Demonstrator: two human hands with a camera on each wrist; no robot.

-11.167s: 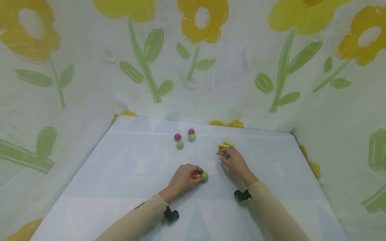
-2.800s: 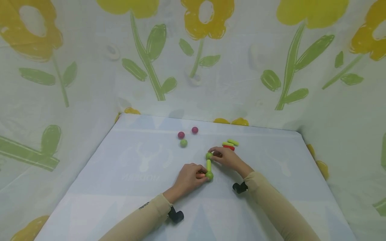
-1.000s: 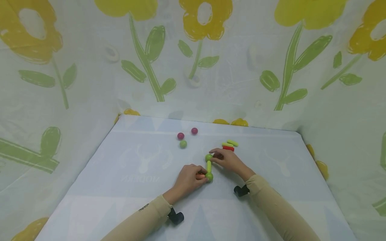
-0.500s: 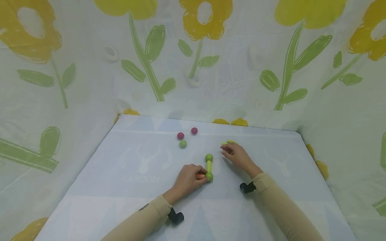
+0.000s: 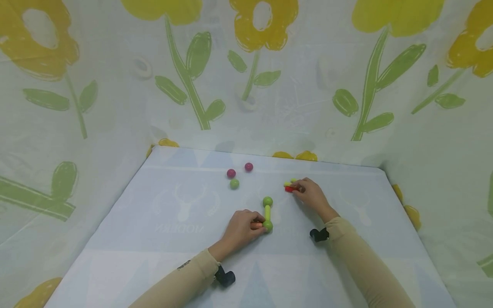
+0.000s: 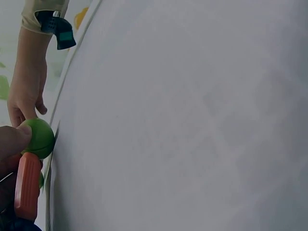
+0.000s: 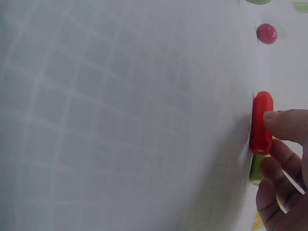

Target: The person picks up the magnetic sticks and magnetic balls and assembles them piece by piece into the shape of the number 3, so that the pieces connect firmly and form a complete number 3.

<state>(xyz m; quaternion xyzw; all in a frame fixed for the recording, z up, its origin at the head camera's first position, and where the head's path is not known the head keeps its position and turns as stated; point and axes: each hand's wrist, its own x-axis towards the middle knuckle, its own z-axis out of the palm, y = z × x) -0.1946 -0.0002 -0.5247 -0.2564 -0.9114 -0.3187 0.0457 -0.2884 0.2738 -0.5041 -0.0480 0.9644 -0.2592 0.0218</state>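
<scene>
My left hand (image 5: 239,226) pinches an orange rod (image 5: 256,224) and the green ball (image 5: 267,225) at its end. In the left wrist view the thumb lies on that ball, and a dark blue rounded thing (image 6: 21,225) shows below the orange rod. A yellow-green rod (image 5: 267,212) runs from this ball to a second green ball (image 5: 267,201). Farther right, my right hand (image 5: 311,196) pinches a red rod (image 7: 261,122), thumb on its near side. Yellow-green rods (image 5: 287,184) lie just behind it, partly covered by the fingers.
Two dark pink balls (image 5: 231,173) and a loose green ball (image 5: 234,184) lie toward the back of the white table (image 5: 185,265). Flower-printed cloth (image 5: 300,98) walls the table at the back and sides.
My right hand has let go of the far green ball, which stays joined to the yellow-green rod. It has moved right and back to the red rod. The left hand keeps its place.
</scene>
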